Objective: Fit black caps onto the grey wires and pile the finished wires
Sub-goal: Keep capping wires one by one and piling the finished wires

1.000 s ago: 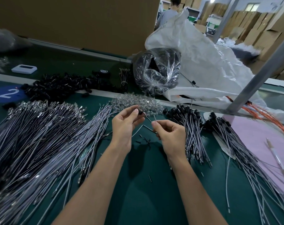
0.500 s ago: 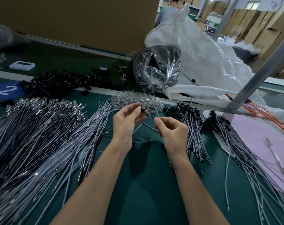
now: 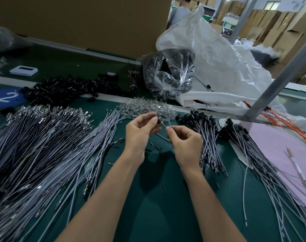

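Now a cap (image 3: 159, 121) is pinched in the left hand (image 3: 140, 133), a wire (image 3: 162, 136) clamped in the right hand (image 3: 185, 145), above the mat (image 3: 159, 215): best kept aligned, then pressed squarely home.

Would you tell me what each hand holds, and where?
Left hand pinches a black cap; right hand pinches a grey wire near its end.

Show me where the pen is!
In the head view, the pen lies far right on the pink sheet, just right of the capped wires.
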Demonstrator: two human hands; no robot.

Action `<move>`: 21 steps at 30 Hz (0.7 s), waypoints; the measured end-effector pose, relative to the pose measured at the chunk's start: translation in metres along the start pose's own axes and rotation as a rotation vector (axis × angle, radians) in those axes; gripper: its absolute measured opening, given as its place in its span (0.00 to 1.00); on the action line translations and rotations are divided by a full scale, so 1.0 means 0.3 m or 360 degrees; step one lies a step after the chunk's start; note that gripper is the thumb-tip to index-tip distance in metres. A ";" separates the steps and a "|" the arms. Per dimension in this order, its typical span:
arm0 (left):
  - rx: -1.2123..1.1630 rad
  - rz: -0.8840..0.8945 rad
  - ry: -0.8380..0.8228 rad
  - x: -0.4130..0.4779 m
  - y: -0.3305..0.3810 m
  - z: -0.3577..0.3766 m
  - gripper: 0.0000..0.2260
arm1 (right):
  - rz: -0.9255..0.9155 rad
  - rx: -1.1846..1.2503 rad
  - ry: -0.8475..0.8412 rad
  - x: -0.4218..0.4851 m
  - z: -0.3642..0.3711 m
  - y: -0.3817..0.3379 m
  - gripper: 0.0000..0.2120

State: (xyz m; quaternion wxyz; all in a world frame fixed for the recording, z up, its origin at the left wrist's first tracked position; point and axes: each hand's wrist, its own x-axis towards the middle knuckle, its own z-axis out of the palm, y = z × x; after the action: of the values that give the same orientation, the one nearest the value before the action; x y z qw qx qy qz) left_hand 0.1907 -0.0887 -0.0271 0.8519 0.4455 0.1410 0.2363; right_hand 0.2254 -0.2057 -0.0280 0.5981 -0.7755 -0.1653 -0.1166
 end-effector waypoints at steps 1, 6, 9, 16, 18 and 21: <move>0.0006 0.0005 -0.0003 -0.001 -0.001 0.001 0.05 | 0.0002 -0.0003 0.0033 0.001 -0.001 0.001 0.03; 0.0036 0.0045 -0.0006 -0.003 -0.005 0.003 0.04 | -0.0013 -0.0045 0.0066 0.005 -0.004 0.002 0.03; 0.0071 0.0072 -0.0033 -0.007 -0.010 0.008 0.05 | -0.0079 -0.0090 0.0044 0.003 0.000 0.000 0.02; 0.0119 0.0078 -0.0071 -0.009 -0.018 0.010 0.05 | -0.0072 -0.0080 0.0006 0.004 0.000 0.006 0.02; 0.0177 0.0063 -0.0068 -0.008 -0.020 0.012 0.07 | -0.0076 -0.0063 -0.0011 0.003 0.000 0.008 0.02; 0.0224 0.0015 -0.0060 -0.006 -0.021 0.013 0.13 | -0.0050 -0.0015 -0.0028 0.004 -0.001 0.008 0.01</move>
State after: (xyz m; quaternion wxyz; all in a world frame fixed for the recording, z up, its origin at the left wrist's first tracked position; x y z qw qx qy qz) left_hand 0.1928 -0.0955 -0.0300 0.8199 0.5093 0.1392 0.2214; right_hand 0.2276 -0.2065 -0.0296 0.5910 -0.7766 -0.1821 -0.1199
